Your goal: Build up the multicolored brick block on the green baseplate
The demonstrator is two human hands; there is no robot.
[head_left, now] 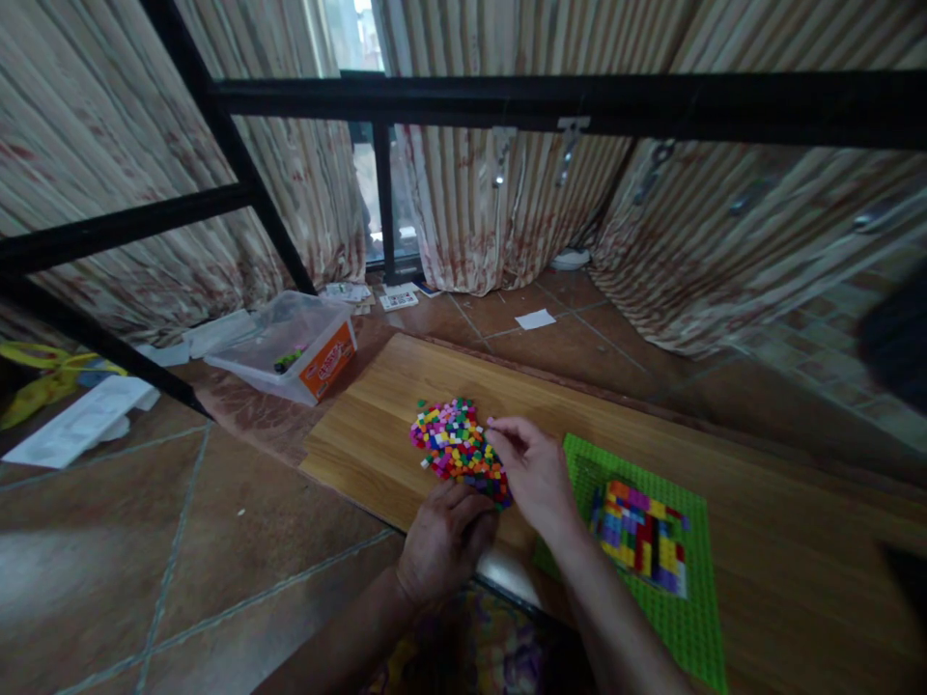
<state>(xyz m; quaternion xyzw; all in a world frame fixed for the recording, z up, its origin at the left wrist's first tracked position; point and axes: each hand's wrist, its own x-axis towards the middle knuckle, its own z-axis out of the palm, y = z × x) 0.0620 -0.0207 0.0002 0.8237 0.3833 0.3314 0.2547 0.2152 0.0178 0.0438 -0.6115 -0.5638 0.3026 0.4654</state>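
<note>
A heap of small multicoloured building bricks (450, 439) lies on the wooden board. My right hand (534, 475) is over the heap's right edge, thumb and forefinger pinched on what looks like a small pink brick (492, 422). At the heap's near edge, my left hand (443, 536) rests with curled fingers; whatever they hold is hidden. To the right of my right hand is a green studded baseplate (699, 541), partly covered by my right forearm. A block of joined bricks (637, 531) in red, yellow, orange, blue and purple stands on it.
The wooden board (369, 415) lies low on a tiled floor. Beyond its left end stands a clear plastic box (282, 343) with an orange label and some green pieces inside. Black metal bars (435, 97) cross in front of striped curtains. A white paper (535, 319) lies behind the board.
</note>
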